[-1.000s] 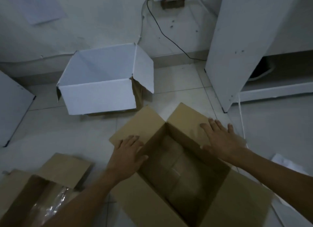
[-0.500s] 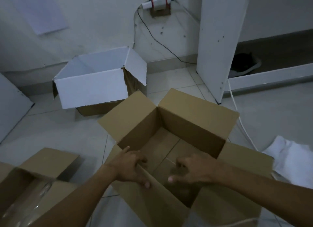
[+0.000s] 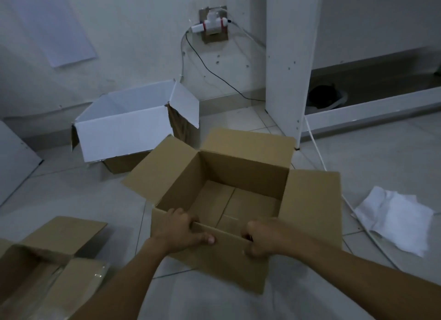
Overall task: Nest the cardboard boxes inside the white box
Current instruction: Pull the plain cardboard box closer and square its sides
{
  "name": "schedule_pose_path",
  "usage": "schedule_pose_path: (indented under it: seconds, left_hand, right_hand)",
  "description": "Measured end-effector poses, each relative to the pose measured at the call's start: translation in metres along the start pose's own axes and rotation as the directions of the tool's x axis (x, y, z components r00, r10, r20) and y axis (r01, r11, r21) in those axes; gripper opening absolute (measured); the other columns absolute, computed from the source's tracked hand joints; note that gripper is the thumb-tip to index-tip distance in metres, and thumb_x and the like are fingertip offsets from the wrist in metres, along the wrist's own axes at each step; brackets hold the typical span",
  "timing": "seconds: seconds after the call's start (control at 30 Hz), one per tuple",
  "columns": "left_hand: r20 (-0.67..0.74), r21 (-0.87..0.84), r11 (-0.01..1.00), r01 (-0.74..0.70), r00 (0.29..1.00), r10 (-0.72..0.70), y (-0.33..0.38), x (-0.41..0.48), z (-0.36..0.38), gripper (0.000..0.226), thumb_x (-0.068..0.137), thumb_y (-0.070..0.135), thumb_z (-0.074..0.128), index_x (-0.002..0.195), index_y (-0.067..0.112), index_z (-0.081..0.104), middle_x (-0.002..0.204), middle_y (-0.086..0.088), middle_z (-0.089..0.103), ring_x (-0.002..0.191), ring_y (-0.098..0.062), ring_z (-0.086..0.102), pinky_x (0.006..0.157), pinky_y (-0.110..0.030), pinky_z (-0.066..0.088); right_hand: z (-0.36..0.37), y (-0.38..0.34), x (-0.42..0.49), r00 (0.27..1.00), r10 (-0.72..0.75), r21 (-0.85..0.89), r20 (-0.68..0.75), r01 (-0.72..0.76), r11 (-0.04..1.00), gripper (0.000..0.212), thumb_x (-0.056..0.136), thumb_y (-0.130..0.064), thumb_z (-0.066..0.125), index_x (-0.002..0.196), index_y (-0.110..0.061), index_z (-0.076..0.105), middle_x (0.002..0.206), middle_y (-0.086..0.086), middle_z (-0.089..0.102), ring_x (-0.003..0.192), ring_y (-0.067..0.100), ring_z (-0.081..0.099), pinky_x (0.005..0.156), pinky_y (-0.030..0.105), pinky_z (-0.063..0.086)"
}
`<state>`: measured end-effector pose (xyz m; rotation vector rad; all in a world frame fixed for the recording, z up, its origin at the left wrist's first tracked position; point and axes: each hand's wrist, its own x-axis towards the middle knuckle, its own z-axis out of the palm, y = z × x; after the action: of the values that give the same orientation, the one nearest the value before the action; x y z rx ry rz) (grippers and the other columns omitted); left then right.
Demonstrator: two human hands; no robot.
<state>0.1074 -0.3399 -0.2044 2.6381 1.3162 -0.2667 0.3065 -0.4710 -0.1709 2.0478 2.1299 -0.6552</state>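
Observation:
A brown cardboard box (image 3: 241, 166) stands open in front of me on the tiled floor, its flaps spread outward. My left hand (image 3: 181, 231) grips the near wall's top edge at the left, fingers inside and thumb outside. My right hand (image 3: 265, 236) grips the same edge further right. The white box (image 3: 124, 131) stands open behind it to the left, against the wall, with its flaps up. A second, smaller cardboard box (image 3: 47, 267) lies open at the lower left, with clear plastic inside.
A white upright panel (image 3: 290, 57) stands at the back right, with a cable (image 3: 315, 150) running along the floor beside it. A crumpled white sheet (image 3: 393, 221) lies on the floor at the right. A flat board (image 3: 14, 162) leans at the far left.
Both hands moved from the box's side flaps to its near wall and closed on the top edge. The box now sits squarer in front of me.

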Motion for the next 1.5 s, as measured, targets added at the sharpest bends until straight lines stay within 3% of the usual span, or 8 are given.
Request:
schedule_pose_path:
  seconds: [0.17, 0.27, 0.43, 0.8, 1.13, 1.27, 1.37, 1.5]
  left_hand:
    - [-0.030, -0.079, 0.997, 0.017, 0.999, -0.020, 0.002, -0.004, 0.004, 0.095, 0.050, 0.096, 0.026, 0.103, 0.024, 0.058, 0.102, -0.008, 0.058, 0.095, -0.025, 0.050, 0.078, -0.034, 0.038]
    - [-0.024, -0.116, 0.993, 0.032, 0.999, -0.035, 0.005, -0.005, 0.005, 0.060, 0.078, 0.067, 0.050, 0.114, 0.019, 0.055, 0.109, -0.012, 0.059, 0.100, -0.028, 0.052, 0.083, -0.035, 0.037]
    - [-0.047, -0.142, 0.988, 0.053, 0.997, -0.061, 0.009, -0.005, 0.008, 0.046, 0.083, 0.054, 0.056, 0.113, 0.019, 0.053, 0.110, -0.011, 0.058, 0.100, -0.029, 0.051, 0.086, -0.036, 0.036]
    - [-0.108, -0.131, 0.991, 0.042, 0.993, -0.057, 0.021, -0.007, 0.012, 0.039, 0.083, 0.051, 0.057, 0.100, 0.016, 0.056, 0.104, -0.013, 0.060, 0.097, -0.030, 0.052, 0.082, -0.035, 0.036]
    - [-0.138, -0.214, 0.977, 0.006, 0.990, -0.037, 0.001, -0.012, 0.020, 0.054, 0.076, 0.059, 0.060, 0.115, 0.023, 0.053, 0.113, -0.009, 0.059, 0.104, -0.027, 0.051, 0.085, -0.035, 0.037]
    - [-0.283, -0.183, 0.981, -0.061, 0.959, 0.006, -0.004, -0.028, 0.019, 0.091, 0.063, 0.085, 0.039, 0.129, 0.022, 0.045, 0.126, -0.005, 0.054, 0.114, -0.024, 0.047, 0.098, -0.036, 0.035]
    - [-0.406, -0.237, 0.969, -0.064, 0.913, -0.039, -0.008, -0.053, 0.006, 0.081, 0.076, 0.072, 0.042, 0.135, 0.017, 0.040, 0.135, -0.007, 0.048, 0.123, -0.023, 0.042, 0.105, -0.036, 0.031]
    - [-0.521, -0.274, 0.962, -0.002, 0.841, -0.147, -0.033, -0.092, -0.010, 0.061, 0.084, 0.059, 0.042, 0.127, 0.016, 0.048, 0.124, -0.008, 0.055, 0.114, -0.025, 0.049, 0.095, -0.033, 0.035]
  right_hand:
    - [-0.011, 0.016, 0.012, 0.996, 0.020, -0.168, -0.081, -0.034, 0.985, 0.029, 0.089, -0.028, 0.052, 0.110, -0.010, 0.059, 0.115, 0.019, 0.064, 0.105, 0.035, 0.060, 0.081, 0.036, 0.046]
    - [-0.017, 0.022, 0.019, 0.996, 0.025, -0.280, -0.085, -0.048, 0.959, 0.030, 0.095, -0.026, 0.046, 0.117, -0.007, 0.054, 0.120, 0.018, 0.062, 0.112, 0.032, 0.057, 0.094, 0.036, 0.041]
    - [-0.015, 0.032, 0.031, 0.995, 0.022, -0.346, -0.093, -0.053, 0.937, 0.032, 0.097, -0.025, 0.044, 0.121, -0.005, 0.049, 0.120, 0.019, 0.063, 0.116, 0.031, 0.055, 0.114, 0.040, 0.024]
    - [0.003, 0.048, 0.037, 0.977, -0.001, -0.377, -0.211, -0.080, 0.923, 0.033, 0.097, -0.027, 0.039, 0.124, -0.011, 0.046, 0.112, 0.011, 0.067, 0.107, 0.026, 0.060, 0.116, 0.037, 0.016]
    - [0.001, 0.048, 0.033, 0.986, 0.024, -0.261, -0.166, -0.068, 0.963, 0.036, 0.096, -0.026, 0.042, 0.129, -0.013, 0.043, 0.126, 0.011, 0.057, 0.121, 0.025, 0.049, 0.117, 0.039, 0.009]
    - [-0.005, 0.042, 0.026, 0.988, 0.012, -0.137, -0.153, -0.033, 0.990, 0.058, 0.087, -0.026, 0.056, 0.139, -0.019, 0.031, 0.144, 0.006, 0.041, 0.132, 0.024, 0.038, 0.118, 0.046, 0.009]
    - [-0.024, 0.020, 0.020, 0.988, -0.001, -0.121, -0.158, -0.018, 0.992, 0.071, 0.081, -0.028, 0.060, 0.142, -0.023, 0.024, 0.150, 0.003, 0.032, 0.136, 0.021, 0.032, 0.119, 0.047, 0.007]
    - [-0.061, -0.030, 0.018, 0.984, -0.139, -0.234, -0.109, 0.110, 0.966, 0.063, 0.088, -0.044, 0.052, 0.142, -0.026, 0.026, 0.149, 0.003, 0.035, 0.135, 0.021, 0.036, 0.117, 0.043, 0.013]
